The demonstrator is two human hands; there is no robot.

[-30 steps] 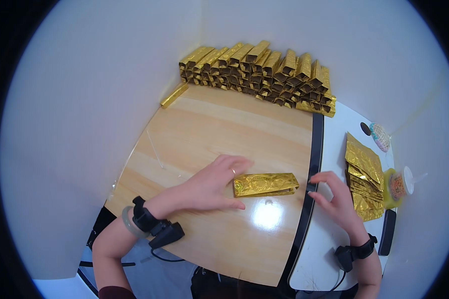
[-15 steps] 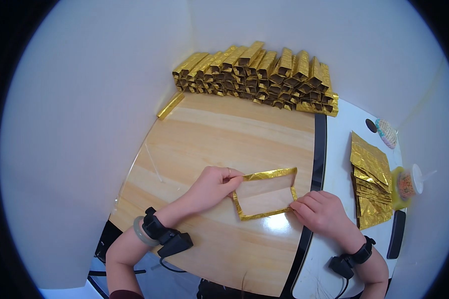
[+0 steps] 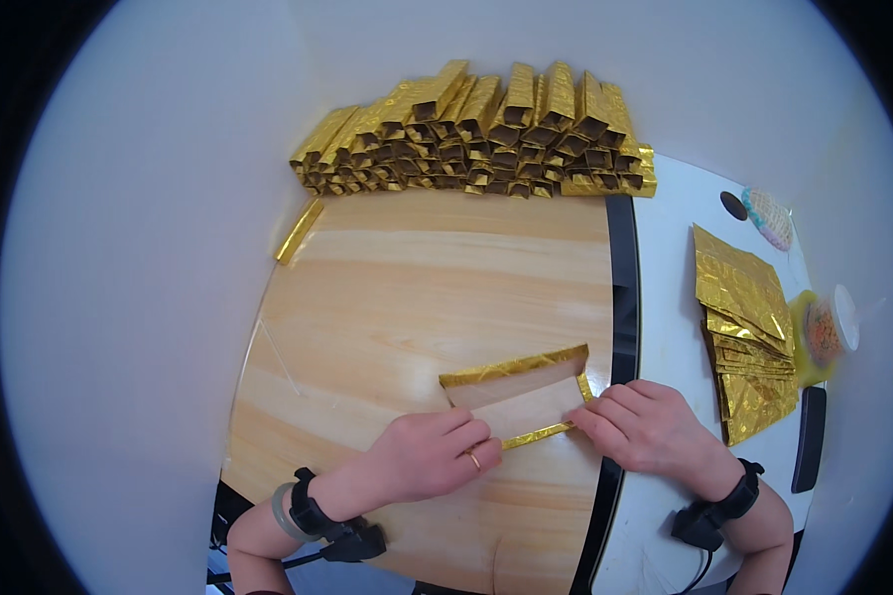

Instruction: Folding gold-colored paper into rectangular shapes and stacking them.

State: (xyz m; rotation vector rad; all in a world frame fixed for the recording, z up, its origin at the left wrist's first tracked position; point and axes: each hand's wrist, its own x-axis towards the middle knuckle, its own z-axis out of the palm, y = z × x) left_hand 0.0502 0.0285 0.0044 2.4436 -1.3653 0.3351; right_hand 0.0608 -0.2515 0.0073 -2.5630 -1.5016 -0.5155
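Note:
A sheet of paper (image 3: 524, 399), gold on one side and tan on the other, lies on the wooden table (image 3: 417, 288) with its gold far edge and near edge folded over. My left hand (image 3: 432, 458) presses flat on the sheet's near left corner. My right hand (image 3: 645, 428) pinches the folded gold strip at the near right corner, fingers closed on it.
A long stack of folded gold paper pieces (image 3: 486, 129) fills the table's far edge. One loose gold strip (image 3: 299, 230) lies at the far left. A pile of flat gold sheets (image 3: 749, 332) sits on the white surface at the right, beside a small cup (image 3: 822, 332).
The folded gold packet has been opened out into a flat sheet with gold borders. Both hands have drawn nearer to me and now work along its near edge.

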